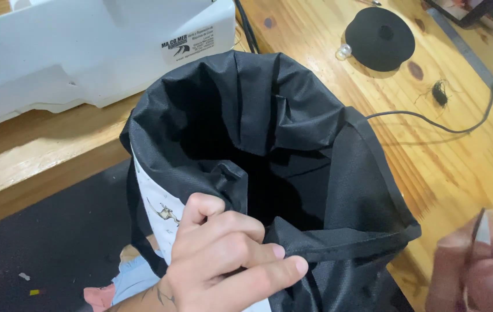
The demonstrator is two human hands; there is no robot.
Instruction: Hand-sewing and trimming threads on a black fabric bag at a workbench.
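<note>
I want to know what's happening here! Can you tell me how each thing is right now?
Black fabric bag: open, mouth gaping, rim crumpled.
Left hand: pinching the bag's near rim.
Right hand: blurred, closed on something thin.
White sewing machine: resting on the table.
Black disc: lying flat.
Black cable: loose, curved.

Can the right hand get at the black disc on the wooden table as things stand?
Probably yes. The right hand is low at the frame's right edge, the black disc lies beyond it on the bare wooden table, with only a thin cable between.

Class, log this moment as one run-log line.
left hand: grips rim of open black fabric bag | right hand: blurred, pinching something thin | surface: wooden table
</note>
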